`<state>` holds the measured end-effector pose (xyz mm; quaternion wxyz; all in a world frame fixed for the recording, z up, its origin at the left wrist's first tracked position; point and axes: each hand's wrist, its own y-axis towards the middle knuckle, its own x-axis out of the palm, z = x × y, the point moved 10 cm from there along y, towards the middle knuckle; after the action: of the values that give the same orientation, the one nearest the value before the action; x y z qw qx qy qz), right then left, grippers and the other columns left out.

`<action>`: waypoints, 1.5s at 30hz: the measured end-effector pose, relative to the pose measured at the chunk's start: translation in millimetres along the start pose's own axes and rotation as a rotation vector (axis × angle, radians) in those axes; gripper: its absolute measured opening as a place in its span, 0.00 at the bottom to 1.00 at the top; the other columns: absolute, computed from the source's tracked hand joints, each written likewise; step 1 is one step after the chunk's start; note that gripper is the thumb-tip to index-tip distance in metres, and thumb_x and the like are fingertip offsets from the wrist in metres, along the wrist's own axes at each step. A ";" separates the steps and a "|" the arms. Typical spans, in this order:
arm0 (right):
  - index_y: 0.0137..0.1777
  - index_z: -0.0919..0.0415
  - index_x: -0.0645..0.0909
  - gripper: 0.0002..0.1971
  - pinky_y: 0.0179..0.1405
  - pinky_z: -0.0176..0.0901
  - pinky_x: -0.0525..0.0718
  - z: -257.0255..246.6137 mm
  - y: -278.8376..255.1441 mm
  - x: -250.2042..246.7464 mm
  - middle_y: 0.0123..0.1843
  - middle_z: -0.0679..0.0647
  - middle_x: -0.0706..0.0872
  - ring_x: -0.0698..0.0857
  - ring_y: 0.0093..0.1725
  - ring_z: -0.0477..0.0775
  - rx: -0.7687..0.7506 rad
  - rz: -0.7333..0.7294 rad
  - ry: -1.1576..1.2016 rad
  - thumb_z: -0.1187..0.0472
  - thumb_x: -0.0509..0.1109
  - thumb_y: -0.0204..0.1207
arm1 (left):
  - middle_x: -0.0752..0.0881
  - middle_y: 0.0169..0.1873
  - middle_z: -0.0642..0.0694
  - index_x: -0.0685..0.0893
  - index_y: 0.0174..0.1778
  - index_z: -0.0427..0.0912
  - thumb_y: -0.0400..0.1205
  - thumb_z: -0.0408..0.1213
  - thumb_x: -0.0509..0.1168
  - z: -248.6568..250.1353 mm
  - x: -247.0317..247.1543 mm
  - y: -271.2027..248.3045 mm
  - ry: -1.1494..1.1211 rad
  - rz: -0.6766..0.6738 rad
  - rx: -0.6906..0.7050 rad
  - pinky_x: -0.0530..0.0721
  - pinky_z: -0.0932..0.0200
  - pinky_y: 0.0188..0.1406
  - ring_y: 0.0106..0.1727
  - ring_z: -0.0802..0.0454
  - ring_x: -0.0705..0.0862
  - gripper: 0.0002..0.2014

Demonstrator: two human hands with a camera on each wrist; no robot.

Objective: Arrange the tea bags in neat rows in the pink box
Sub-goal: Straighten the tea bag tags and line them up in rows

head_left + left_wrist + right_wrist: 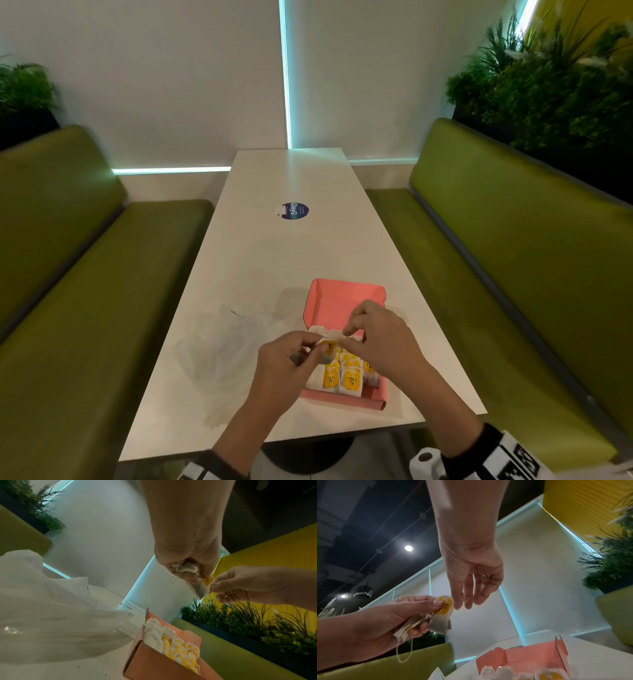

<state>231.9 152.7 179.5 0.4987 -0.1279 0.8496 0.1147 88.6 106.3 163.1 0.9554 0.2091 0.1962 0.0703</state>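
Nearest to me, my left hand (286,365) grasps a small bunch of tea bags (426,619) above the pink box (342,399). My right hand (378,337), just beside it, pinches the thin string (468,599) of one bag between thumb and fingers. Under both hands the box stands open on the white table (274,260), with tea bags in rows (180,647) inside. A clear plastic bag (51,615) lies left of the box. Farther on the table I see a round blue sticker (295,211).
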 end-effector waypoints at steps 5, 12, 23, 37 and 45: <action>0.57 0.55 0.87 0.17 0.49 0.44 0.81 -10.3 -3.6 15.2 0.56 0.49 0.85 0.82 0.49 0.49 0.007 -0.264 -0.011 0.51 0.75 0.71 | 0.90 0.38 0.53 0.83 0.49 0.52 0.77 0.53 0.65 18.8 -0.2 -2.5 0.079 0.020 0.202 0.84 0.72 0.36 0.40 0.61 0.86 0.11; 0.54 0.54 0.88 0.12 0.42 0.38 0.87 -11.2 -8.6 26.0 0.37 0.49 0.89 0.87 0.33 0.41 0.106 -0.261 0.409 0.64 0.72 0.71 | 0.87 0.39 0.54 0.84 0.47 0.49 0.80 0.49 0.64 35.0 -8.3 -4.8 0.041 0.114 0.295 0.81 0.76 0.39 0.40 0.66 0.84 0.09; 0.44 0.62 0.86 0.13 0.40 0.33 0.87 -13.3 -11.2 12.9 0.40 0.61 0.89 0.91 0.38 0.48 0.184 -0.141 0.869 0.79 0.73 0.65 | 0.83 0.35 0.60 0.85 0.43 0.48 0.77 0.46 0.67 22.8 -19.4 -0.3 0.097 0.218 0.150 0.76 0.81 0.35 0.38 0.68 0.83 0.06; 0.50 0.59 0.88 0.11 0.45 0.43 0.88 -9.8 -8.9 11.1 0.45 0.45 0.85 0.88 0.39 0.46 0.189 -0.122 0.554 0.68 0.74 0.67 | 0.83 0.24 0.55 0.80 0.42 0.52 0.75 0.47 0.63 7.9 -5.7 -1.4 -0.098 0.186 -0.097 0.78 0.73 0.27 0.27 0.59 0.83 0.06; 0.42 0.58 0.84 0.05 0.39 0.40 0.85 -4.1 -11.3 18.6 0.41 0.51 0.86 0.86 0.32 0.43 0.209 -0.162 0.660 0.65 0.76 0.68 | 0.84 0.23 0.51 0.82 0.46 0.50 0.75 0.50 0.63 0.3 -11.5 -2.2 -0.185 0.223 -0.168 0.78 0.70 0.26 0.24 0.61 0.81 0.10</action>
<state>223.5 138.9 164.3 0.2153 -0.1734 0.9591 -0.0604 78.3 101.7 166.3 0.9699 0.1544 0.0761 0.1724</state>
